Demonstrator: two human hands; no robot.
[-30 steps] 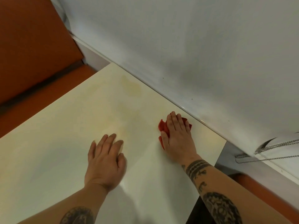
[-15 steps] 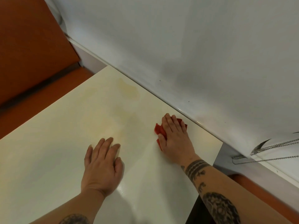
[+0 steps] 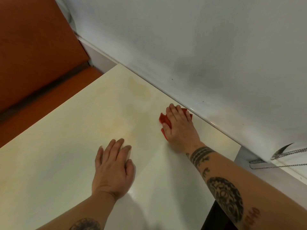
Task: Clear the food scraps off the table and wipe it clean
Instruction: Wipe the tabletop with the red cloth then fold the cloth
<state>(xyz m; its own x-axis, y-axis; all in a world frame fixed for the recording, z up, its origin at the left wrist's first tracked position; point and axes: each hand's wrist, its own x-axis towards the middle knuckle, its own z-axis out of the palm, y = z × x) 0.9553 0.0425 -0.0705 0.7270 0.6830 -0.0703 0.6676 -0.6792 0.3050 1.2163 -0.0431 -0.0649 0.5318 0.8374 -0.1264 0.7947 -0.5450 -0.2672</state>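
Note:
A cream table (image 3: pixel 66 155) fills the lower left of the head view. My right hand (image 3: pixel 180 127) presses flat on a red cloth (image 3: pixel 163 119) near the table's far edge, close to the wall; most of the cloth is hidden under the palm. My left hand (image 3: pixel 113 166) lies flat on the tabletop, fingers together, holding nothing. A faint yellowish stain (image 3: pixel 139 87) marks the table's far corner, beyond the cloth. No food scraps show on the table.
A white wall (image 3: pixel 199 47) runs along the table's far edge. An orange bench seat (image 3: pixel 33 47) stands to the left. At the right, past the table's end, a beaded metal chain (image 3: pixel 282 155) hangs by a white ledge.
My right hand has slid the red cloth a little along the wall edge toward the far corner. My left hand has stayed flat in about the same place.

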